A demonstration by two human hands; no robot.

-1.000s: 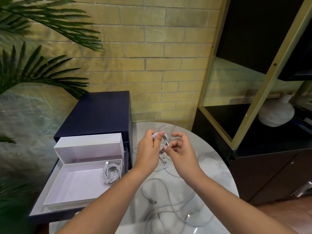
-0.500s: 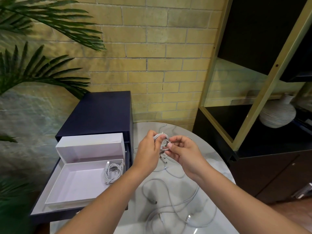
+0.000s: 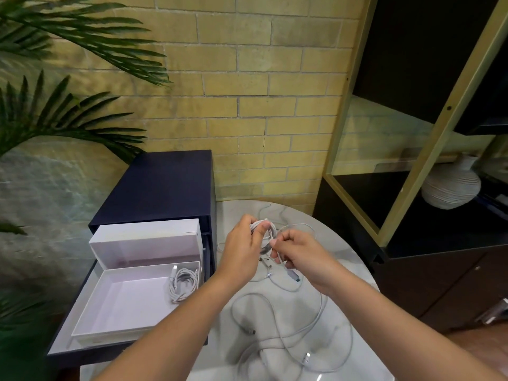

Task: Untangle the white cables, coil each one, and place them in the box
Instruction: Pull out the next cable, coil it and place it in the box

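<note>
Marble table (image 3: 346,259), cut off at the bottom edge, carries loose white cables (image 3: 277,335). Left hand (image 3: 242,251) grips a coil (image 3: 270,231), mostly hidden by its fingers (image 3: 259,229); right hand (image 3: 301,251) pinches the strand (image 3: 291,274) just beside it. One coiled cable (image 3: 184,284) lies in the open box (image 3: 126,306).

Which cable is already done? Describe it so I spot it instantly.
Left of the marble table, an open white box sits in a dark drawer. The coiled cable lies by its right wall. It alone is boxed; every other cable is over the table.
</note>
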